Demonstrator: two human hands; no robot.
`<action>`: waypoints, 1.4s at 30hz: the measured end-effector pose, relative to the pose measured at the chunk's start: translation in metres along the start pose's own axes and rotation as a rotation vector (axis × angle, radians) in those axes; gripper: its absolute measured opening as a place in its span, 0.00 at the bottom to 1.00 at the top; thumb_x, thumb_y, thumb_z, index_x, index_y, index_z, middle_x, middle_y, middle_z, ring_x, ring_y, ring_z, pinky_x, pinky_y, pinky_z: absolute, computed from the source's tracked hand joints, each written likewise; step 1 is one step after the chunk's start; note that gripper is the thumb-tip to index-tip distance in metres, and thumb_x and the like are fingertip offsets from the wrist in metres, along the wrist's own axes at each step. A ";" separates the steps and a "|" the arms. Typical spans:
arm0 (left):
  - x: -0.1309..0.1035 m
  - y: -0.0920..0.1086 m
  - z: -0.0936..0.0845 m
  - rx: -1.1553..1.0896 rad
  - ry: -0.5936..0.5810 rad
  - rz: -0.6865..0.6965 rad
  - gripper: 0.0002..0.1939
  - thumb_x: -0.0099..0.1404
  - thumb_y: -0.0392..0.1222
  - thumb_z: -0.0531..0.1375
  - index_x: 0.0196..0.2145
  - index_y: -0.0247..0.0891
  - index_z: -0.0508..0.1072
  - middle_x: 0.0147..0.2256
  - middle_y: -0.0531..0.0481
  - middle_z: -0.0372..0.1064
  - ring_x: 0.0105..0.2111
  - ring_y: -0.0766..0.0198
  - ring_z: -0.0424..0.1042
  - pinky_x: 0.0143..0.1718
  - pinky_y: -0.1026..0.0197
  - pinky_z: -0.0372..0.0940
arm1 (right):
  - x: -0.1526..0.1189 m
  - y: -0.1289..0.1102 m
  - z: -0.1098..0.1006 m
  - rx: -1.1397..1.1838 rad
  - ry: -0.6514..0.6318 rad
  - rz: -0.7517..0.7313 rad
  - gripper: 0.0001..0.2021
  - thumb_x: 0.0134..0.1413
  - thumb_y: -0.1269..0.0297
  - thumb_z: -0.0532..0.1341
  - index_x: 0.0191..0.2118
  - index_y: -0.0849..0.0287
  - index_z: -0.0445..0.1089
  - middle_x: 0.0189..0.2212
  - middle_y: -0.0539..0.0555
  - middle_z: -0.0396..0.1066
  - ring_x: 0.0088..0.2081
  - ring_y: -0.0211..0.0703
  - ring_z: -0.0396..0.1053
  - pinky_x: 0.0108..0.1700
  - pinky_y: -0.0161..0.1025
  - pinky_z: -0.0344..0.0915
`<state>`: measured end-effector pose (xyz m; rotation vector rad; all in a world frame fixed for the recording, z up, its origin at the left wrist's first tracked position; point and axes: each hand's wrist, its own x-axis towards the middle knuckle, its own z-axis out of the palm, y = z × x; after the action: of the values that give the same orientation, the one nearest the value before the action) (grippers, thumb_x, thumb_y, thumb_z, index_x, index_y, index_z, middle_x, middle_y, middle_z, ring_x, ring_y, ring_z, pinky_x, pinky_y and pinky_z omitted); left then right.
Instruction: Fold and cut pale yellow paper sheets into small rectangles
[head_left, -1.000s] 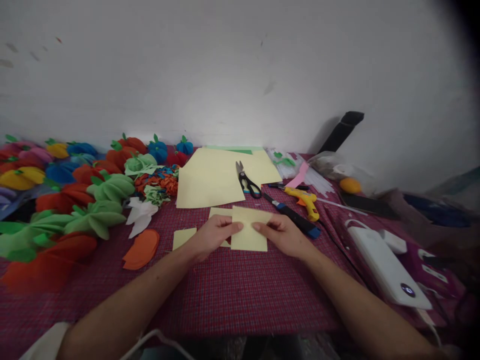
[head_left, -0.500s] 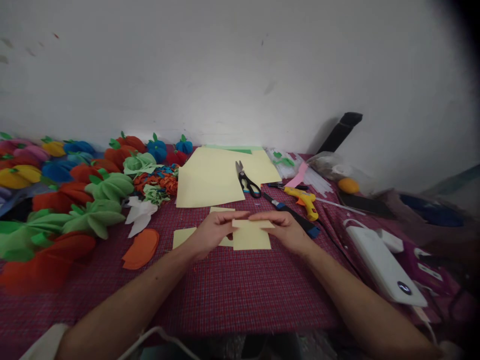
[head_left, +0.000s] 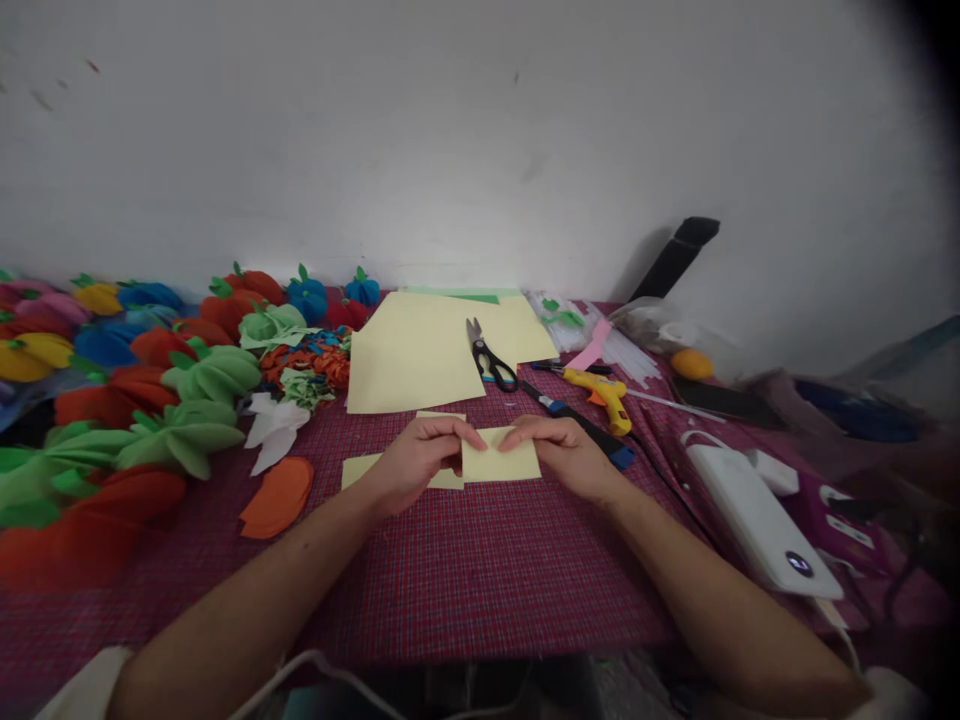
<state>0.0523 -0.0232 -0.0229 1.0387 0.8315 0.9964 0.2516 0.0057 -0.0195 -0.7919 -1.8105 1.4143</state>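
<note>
Between both hands is a small pale yellow felt-like piece (head_left: 501, 464), its far edge under my fingers. My left hand (head_left: 420, 458) pinches the left part of it, thumb and fingers closed. From the other side my right hand (head_left: 570, 452) grips the right part, and the two thumbs nearly meet on top. Other pale yellow pieces (head_left: 361, 468) lie beneath and left of my left hand, partly covered by it. Beyond the hands, black-handled scissors (head_left: 491, 358) rest on large pale yellow sheets (head_left: 412, 355).
Colourful felt pumpkins (head_left: 217, 372) crowd the left side, beside a heap of scraps (head_left: 315, 362) and an orange cutout (head_left: 277, 497). On the right are a yellow glue gun (head_left: 604, 390), a dark blue-ended tool (head_left: 592, 432), a white power bank (head_left: 765, 520) and a purple power strip (head_left: 840, 525).
The yellow piece's raised, narrow far strip now lies down flat, and the piece looks shorter. My thumbs have come onto its top near the middle. The view has shifted slightly.
</note>
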 end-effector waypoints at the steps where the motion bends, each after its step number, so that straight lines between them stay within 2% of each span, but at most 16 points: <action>1: 0.000 0.000 0.000 -0.002 0.002 -0.002 0.08 0.52 0.32 0.55 0.26 0.35 0.74 0.20 0.52 0.64 0.22 0.70 0.62 0.26 0.64 0.57 | 0.000 -0.002 0.000 -0.013 -0.005 -0.011 0.10 0.49 0.71 0.56 0.31 0.55 0.75 0.32 0.50 0.69 0.32 0.35 0.64 0.34 0.33 0.58; 7: -0.001 0.002 -0.002 0.030 0.009 0.006 0.07 0.52 0.32 0.54 0.26 0.34 0.72 0.22 0.52 0.63 0.23 0.70 0.62 0.26 0.65 0.58 | -0.002 -0.003 -0.001 -0.053 -0.029 -0.025 0.12 0.49 0.73 0.54 0.34 0.55 0.74 0.32 0.50 0.68 0.33 0.36 0.64 0.35 0.34 0.58; 11: -0.003 0.005 0.001 0.025 0.057 0.017 0.09 0.55 0.38 0.54 0.35 0.37 0.67 0.22 0.55 0.61 0.23 0.69 0.62 0.26 0.65 0.58 | -0.002 -0.004 0.000 -0.133 -0.024 -0.060 0.13 0.50 0.73 0.53 0.34 0.55 0.73 0.33 0.51 0.68 0.34 0.37 0.64 0.35 0.35 0.59; 14: -0.004 0.004 0.005 0.149 0.110 -0.070 0.17 0.54 0.44 0.58 0.42 0.38 0.63 0.26 0.53 0.64 0.25 0.68 0.64 0.26 0.65 0.59 | -0.002 -0.005 0.001 -0.167 -0.043 -0.077 0.13 0.50 0.73 0.53 0.35 0.55 0.73 0.33 0.52 0.68 0.34 0.38 0.65 0.35 0.36 0.59; 18: -0.004 0.000 0.007 0.197 0.044 -0.159 0.22 0.52 0.43 0.61 0.44 0.37 0.62 0.32 0.49 0.66 0.29 0.67 0.66 0.27 0.65 0.59 | -0.002 -0.003 -0.001 -0.177 -0.061 -0.079 0.13 0.49 0.72 0.53 0.36 0.56 0.73 0.34 0.52 0.68 0.34 0.38 0.65 0.35 0.36 0.59; 21: -0.003 -0.001 0.005 0.208 0.061 -0.100 0.20 0.52 0.39 0.61 0.43 0.35 0.63 0.30 0.50 0.67 0.26 0.69 0.66 0.26 0.67 0.58 | -0.003 -0.001 -0.003 -0.070 -0.051 -0.041 0.15 0.48 0.69 0.54 0.43 0.55 0.69 0.35 0.52 0.68 0.36 0.40 0.65 0.37 0.38 0.60; 24: -0.001 0.000 0.004 0.241 0.128 -0.037 0.18 0.52 0.39 0.61 0.41 0.34 0.64 0.29 0.50 0.68 0.25 0.70 0.66 0.25 0.67 0.57 | -0.001 0.002 -0.001 0.096 0.037 0.036 0.20 0.49 0.62 0.55 0.50 0.54 0.61 0.33 0.51 0.69 0.34 0.40 0.66 0.35 0.38 0.61; 27: 0.000 0.001 0.004 0.265 0.196 -0.010 0.18 0.52 0.39 0.61 0.40 0.34 0.63 0.27 0.51 0.68 0.23 0.70 0.65 0.24 0.67 0.56 | 0.002 0.003 0.003 0.103 0.083 0.163 0.16 0.46 0.58 0.59 0.42 0.58 0.65 0.29 0.51 0.69 0.29 0.37 0.65 0.31 0.36 0.62; 30: 0.000 0.001 0.005 0.285 0.240 0.005 0.18 0.51 0.39 0.61 0.39 0.35 0.63 0.23 0.54 0.67 0.21 0.71 0.63 0.22 0.68 0.55 | 0.003 0.004 0.007 0.036 0.026 0.269 0.11 0.45 0.57 0.60 0.29 0.61 0.68 0.24 0.51 0.69 0.24 0.34 0.64 0.28 0.34 0.62; 32: 0.000 0.001 0.007 0.286 0.239 -0.004 0.18 0.51 0.39 0.62 0.40 0.35 0.63 0.23 0.54 0.66 0.21 0.71 0.63 0.22 0.68 0.55 | 0.003 0.005 0.009 -0.007 0.008 0.285 0.12 0.46 0.57 0.59 0.24 0.62 0.67 0.21 0.50 0.68 0.21 0.32 0.62 0.26 0.33 0.60; 37: -0.001 0.004 0.010 0.222 0.227 -0.066 0.21 0.49 0.44 0.63 0.41 0.36 0.64 0.28 0.51 0.68 0.23 0.69 0.65 0.24 0.66 0.58 | 0.001 0.006 0.011 -0.030 -0.030 0.253 0.11 0.48 0.58 0.58 0.25 0.62 0.67 0.21 0.49 0.68 0.21 0.31 0.62 0.26 0.32 0.60; 42: -0.002 0.001 0.008 0.242 0.158 -0.085 0.13 0.50 0.47 0.62 0.29 0.34 0.70 0.22 0.53 0.66 0.20 0.70 0.63 0.22 0.67 0.56 | -0.002 0.009 0.017 -0.047 -0.112 0.256 0.12 0.48 0.58 0.58 0.23 0.62 0.67 0.19 0.49 0.67 0.21 0.32 0.63 0.25 0.31 0.61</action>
<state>0.0583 -0.0271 -0.0194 1.1297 1.1384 0.9294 0.2391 -0.0033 -0.0308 -1.0163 -1.8848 1.6108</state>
